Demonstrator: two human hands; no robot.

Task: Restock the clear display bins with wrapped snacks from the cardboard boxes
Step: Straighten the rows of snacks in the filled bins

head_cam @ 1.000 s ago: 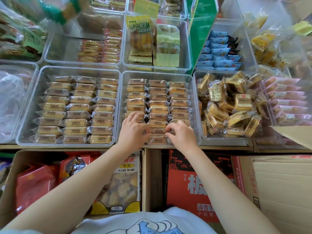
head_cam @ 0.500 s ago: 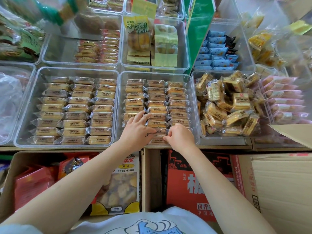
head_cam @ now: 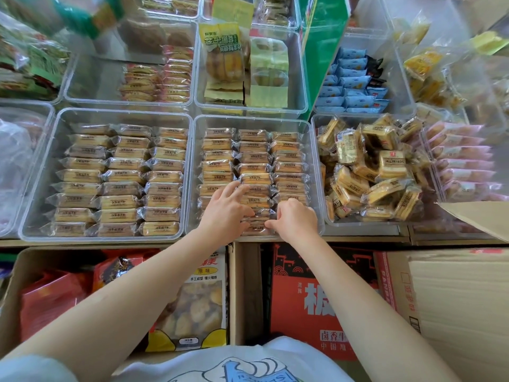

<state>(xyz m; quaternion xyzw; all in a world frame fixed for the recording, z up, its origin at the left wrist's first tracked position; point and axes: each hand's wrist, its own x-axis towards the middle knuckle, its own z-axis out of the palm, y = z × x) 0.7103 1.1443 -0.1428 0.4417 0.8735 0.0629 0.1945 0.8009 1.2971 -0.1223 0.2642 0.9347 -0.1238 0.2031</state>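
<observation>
The middle clear bin [head_cam: 249, 119] holds three neat columns of wrapped biscuit packets [head_cam: 254, 158]. Both hands are at its near end. My left hand [head_cam: 224, 212] lies on the left and middle columns with its fingers spread and nearly straight, pressing on the packets. My right hand [head_cam: 296, 219] sits over the near right column with its fingers curled down and its thumb reaching left, pinching a packet at the front of the bin. Below the shelf edge stands an open cardboard box [head_cam: 15, 285] with red and yellow snack bags.
A full clear bin [head_cam: 37, 175] of similar packets sits to the left, and a bin of loosely piled cakes [head_cam: 369, 166] to the right. More bins stand behind. A red printed carton [head_cam: 303, 274] and a plain cardboard box [head_cam: 457, 304] are below the shelf.
My left hand's fingers have spread and reached a little farther over the packets. My right hand has stayed at the near right corner of the bin.
</observation>
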